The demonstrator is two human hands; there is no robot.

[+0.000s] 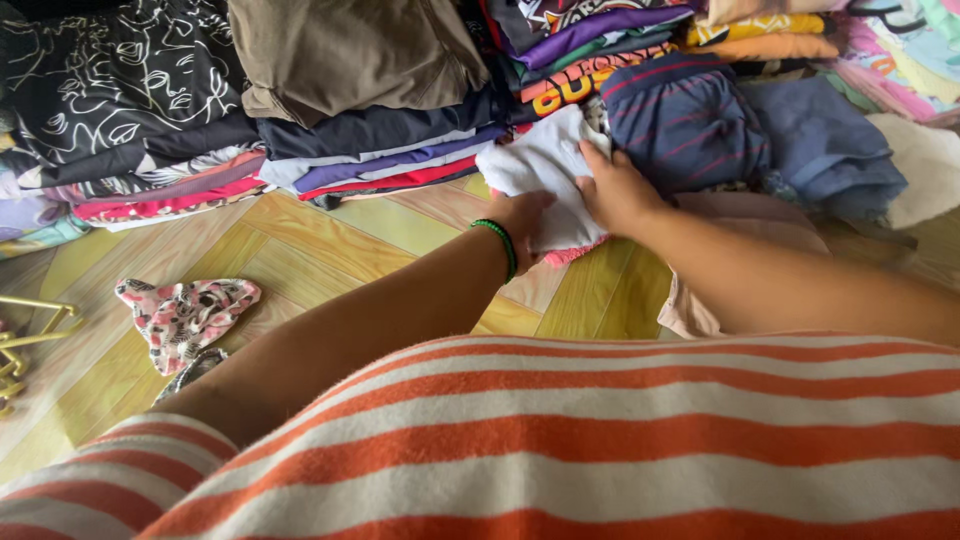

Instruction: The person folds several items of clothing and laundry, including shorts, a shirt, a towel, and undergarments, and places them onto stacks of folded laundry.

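Note:
A folded white cloth [540,165] lies on the wooden floor in front of the stacks of clothes, with a pink edge showing beneath it. My left hand [525,220], with a green bead bracelet at the wrist, grips the cloth's near edge. On its right side rests my right hand [615,190], fingers spread and pressing down. Both forearms reach out over my orange-and-white striped shirt [600,440].
Stacks of folded clothes [380,130] line the far side, with a navy striped garment [690,125] just right of the cloth. A pale pink garment [760,215] lies under my right arm. A floral pink piece [185,310] and gold hangers [20,340] lie at the left.

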